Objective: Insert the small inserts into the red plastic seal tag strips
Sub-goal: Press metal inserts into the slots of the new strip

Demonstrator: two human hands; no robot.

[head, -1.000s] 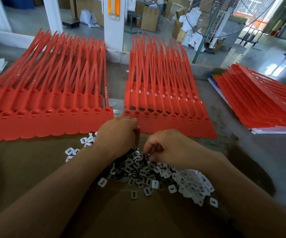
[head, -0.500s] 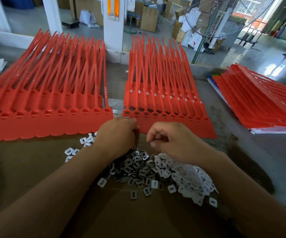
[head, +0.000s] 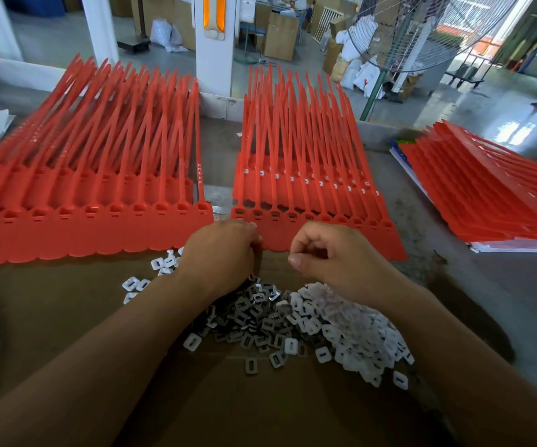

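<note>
I see the left hand (head: 222, 250) curled at the near edge of the middle sheet of red strips (head: 309, 195), which lies at 12 o'clock from both hands. Its fingers are tucked under, so I cannot tell if it holds anything. The right hand (head: 334, 256) hangs just beside it at 3 o'clock, thumb and fingers bunched tight, but I cannot tell if an insert is in the pinch. The pile of inserts (head: 351, 327) sits on the tabletop (head: 438, 285) at 6 o'clock, under the wrists. I think a few things could go wrong from here. The inserts look tiny and smooth, so one could slip out and fall back in the pile. Pushed in crooked or flipped, it may jam in its little slot. The arms are low over the pile, so a quick move could scatter pieces. The slots all look alike, so I could skip one.
</note>
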